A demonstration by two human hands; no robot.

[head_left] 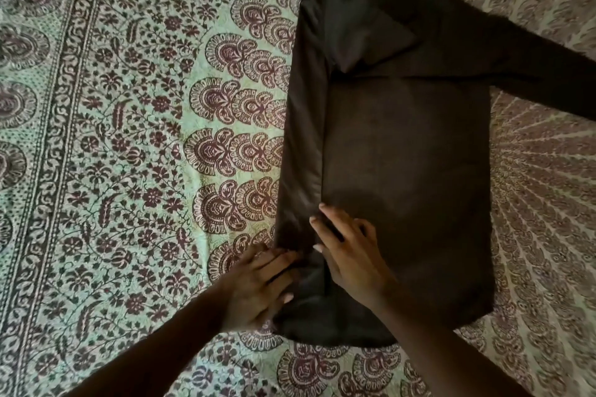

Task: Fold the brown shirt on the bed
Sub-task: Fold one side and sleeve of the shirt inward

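The brown shirt (pixel 403 155) lies flat on the patterned bed (pixel 129 138), centre-right of the frame, one sleeve reaching toward the right edge; the left hand (pixel 258 287) rests at the shirt's lower-left corner, fingers fairly straight on the folded strip; the right hand (pixel 348 251) presses beside it, fingers spread flat, its grip wide.

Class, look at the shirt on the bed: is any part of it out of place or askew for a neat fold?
Yes. One sleeve sticks out sideways to the right across the bedspread, unfolded, while the shirt's left side is already folded in. Both hands are at that left fold.
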